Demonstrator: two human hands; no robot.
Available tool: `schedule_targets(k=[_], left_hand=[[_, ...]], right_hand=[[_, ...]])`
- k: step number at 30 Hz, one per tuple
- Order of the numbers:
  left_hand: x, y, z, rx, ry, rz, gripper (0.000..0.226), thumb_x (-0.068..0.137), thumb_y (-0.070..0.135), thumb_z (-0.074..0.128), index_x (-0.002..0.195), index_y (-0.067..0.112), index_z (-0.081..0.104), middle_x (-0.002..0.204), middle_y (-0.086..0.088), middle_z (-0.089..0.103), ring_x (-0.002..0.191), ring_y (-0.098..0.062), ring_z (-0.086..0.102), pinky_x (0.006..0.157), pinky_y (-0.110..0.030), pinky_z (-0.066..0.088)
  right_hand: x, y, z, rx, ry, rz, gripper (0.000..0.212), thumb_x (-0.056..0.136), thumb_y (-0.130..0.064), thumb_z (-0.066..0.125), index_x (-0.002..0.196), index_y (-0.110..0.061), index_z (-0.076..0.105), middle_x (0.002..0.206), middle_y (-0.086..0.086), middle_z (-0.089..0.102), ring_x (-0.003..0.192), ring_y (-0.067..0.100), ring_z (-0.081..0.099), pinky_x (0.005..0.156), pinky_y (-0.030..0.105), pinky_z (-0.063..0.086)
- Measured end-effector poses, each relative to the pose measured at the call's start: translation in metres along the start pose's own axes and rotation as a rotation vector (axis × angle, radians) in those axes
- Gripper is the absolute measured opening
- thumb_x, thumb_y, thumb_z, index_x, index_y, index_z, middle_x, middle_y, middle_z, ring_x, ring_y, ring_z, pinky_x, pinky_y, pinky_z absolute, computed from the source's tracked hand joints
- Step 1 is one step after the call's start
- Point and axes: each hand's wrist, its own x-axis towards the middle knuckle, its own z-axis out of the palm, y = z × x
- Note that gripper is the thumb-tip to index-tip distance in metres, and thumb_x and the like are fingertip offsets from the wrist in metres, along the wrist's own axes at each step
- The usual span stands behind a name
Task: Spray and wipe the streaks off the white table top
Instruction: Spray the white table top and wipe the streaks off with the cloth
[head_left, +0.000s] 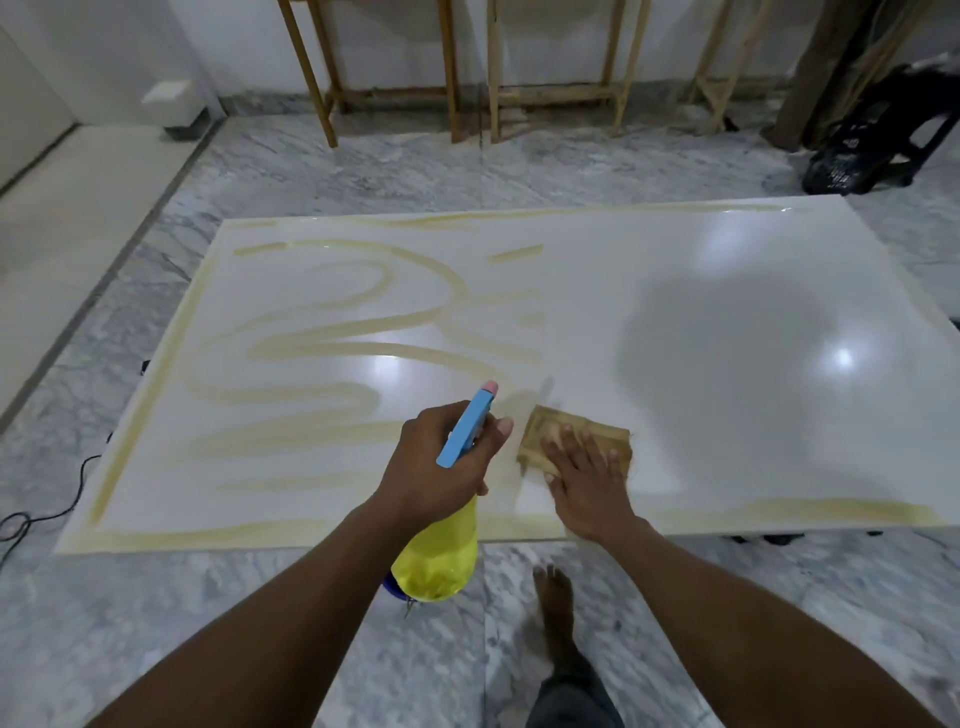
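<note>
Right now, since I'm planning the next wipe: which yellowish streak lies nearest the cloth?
The short smear just beyond the brown cloth's far-left corner, by the spray bottle's pink nozzle. The big looping streaks lie farther left; the edge bands run along the table top's rim.

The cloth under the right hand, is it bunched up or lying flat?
Lying flat. The brown cloth is spread on the white table top, with the right hand pressing palm-down on it, fingers spread.

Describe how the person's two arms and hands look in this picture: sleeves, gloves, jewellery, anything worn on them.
Both arms are bare as far up as the picture shows, with no sleeves visible. The left hand and the right hand wear no gloves. No watch, bracelet or ring can be seen on either wrist or on the visible fingers.
</note>
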Motion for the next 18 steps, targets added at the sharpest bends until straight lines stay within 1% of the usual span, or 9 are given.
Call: schedule_targets(k=[2,4,6,7,9,11,14,16,18], left_hand=[[-0.018,-0.001,-0.005,0.018,-0.004,0.0,0.034,0.1,0.044,0.071,0.085,0.014,0.065,0.091,-0.019,0.076,0.054,-0.021,0.077,0.067,-0.039,0.063],[-0.029,0.001,-0.009,0.026,0.007,0.015,0.033,0.1,0.043,0.071,0.08,0.018,0.062,0.089,-0.019,0.076,0.054,-0.021,0.077,0.067,-0.04,0.063],[-0.034,0.005,-0.014,0.012,0.017,0.029,0.034,0.1,0.042,0.071,0.078,0.019,0.06,0.084,-0.019,0.074,0.054,-0.022,0.076,0.062,-0.037,0.063],[-0.034,0.007,-0.017,0.01,0.022,0.037,0.034,0.1,0.041,0.072,0.078,0.019,0.06,0.079,-0.019,0.071,0.054,-0.023,0.076,0.06,-0.032,0.062],[-0.027,0.012,-0.022,0.012,0.026,0.044,0.035,0.1,0.041,0.071,0.077,0.019,0.059,0.068,-0.012,0.064,0.054,-0.023,0.076,0.058,-0.027,0.061],[-0.015,0.017,-0.026,0.0,0.034,0.042,0.033,0.1,0.041,0.072,0.077,0.021,0.06,0.068,-0.003,0.065,0.053,-0.021,0.076,0.06,-0.03,0.061],[0.014,0.02,-0.031,-0.031,0.063,0.041,0.03,0.099,0.04,0.073,0.079,0.021,0.063,0.075,-0.004,0.07,0.054,-0.023,0.075,0.055,-0.021,0.057],[0.033,0.024,-0.033,-0.056,0.073,0.032,0.028,0.098,0.039,0.074,0.082,0.018,0.065,0.079,-0.009,0.071,0.056,-0.027,0.074,0.054,-0.018,0.055],[0.064,0.024,-0.034,-0.061,0.065,0.016,0.027,0.098,0.04,0.074,0.084,0.018,0.065,0.081,-0.007,0.072,0.057,-0.026,0.075,0.054,-0.018,0.056]], right_hand=[[-0.023,-0.01,0.008,0.019,-0.025,-0.007,0.067,0.094,-0.055,0.001,0.158,-0.038,0.013,0.167,-0.008,-0.006,0.154,0.02,-0.008,0.121,0.052,0.0],[-0.038,-0.018,0.006,0.059,-0.06,-0.001,0.056,0.102,-0.049,0.011,0.156,-0.037,0.021,0.167,-0.009,0.004,0.155,0.019,-0.001,0.121,0.051,0.004],[-0.047,-0.021,-0.001,0.111,-0.012,-0.002,0.054,0.104,-0.046,0.019,0.152,-0.031,0.034,0.164,-0.006,0.025,0.153,0.022,0.018,0.119,0.047,0.018],[-0.049,-0.021,-0.009,0.159,0.032,0.014,0.054,0.103,-0.046,0.021,0.147,-0.025,0.044,0.156,0.001,0.041,0.146,0.026,0.034,0.114,0.044,0.03],[-0.042,-0.017,-0.029,0.312,0.097,0.064,0.045,0.103,-0.042,0.032,0.124,-0.014,0.061,0.122,0.011,0.066,0.114,0.034,0.061,0.089,0.038,0.048],[-0.025,-0.015,-0.062,0.57,0.089,0.208,0.036,0.103,-0.036,0.039,0.106,-0.009,0.063,0.098,0.011,0.068,0.091,0.033,0.065,0.074,0.035,0.049],[0.021,-0.007,-0.112,1.109,0.004,0.53,0.027,0.097,-0.023,0.044,0.108,-0.006,0.062,0.098,0.012,0.069,0.089,0.029,0.066,0.078,0.037,0.055],[0.051,0.006,-0.138,1.4,-0.058,0.509,0.029,0.095,-0.024,0.051,0.114,-0.005,0.063,0.107,0.017,0.072,0.099,0.035,0.069,0.09,0.048,0.057],[0.09,0.017,-0.165,1.499,-0.145,0.421,0.034,0.094,-0.027,0.061,0.118,-0.004,0.064,0.113,0.02,0.072,0.105,0.04,0.068,0.09,0.053,0.056]])
